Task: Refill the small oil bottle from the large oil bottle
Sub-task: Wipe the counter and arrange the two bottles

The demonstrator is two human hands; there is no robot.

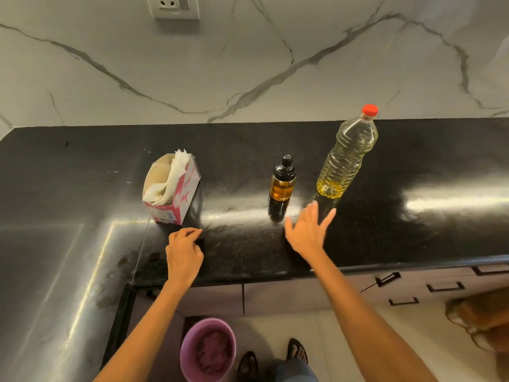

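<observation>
A home kitchen: a polished black stone desk runs into a corner under a white marble-veined wall with a power socket at upper left, drawer fronts with black handles at lower right, and cooking oil bottles standing out

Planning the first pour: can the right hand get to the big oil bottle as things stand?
Probably yes. The right hand is open just in front of the big oil bottle, with nothing between them; the small bottle stands off to the left.
</observation>
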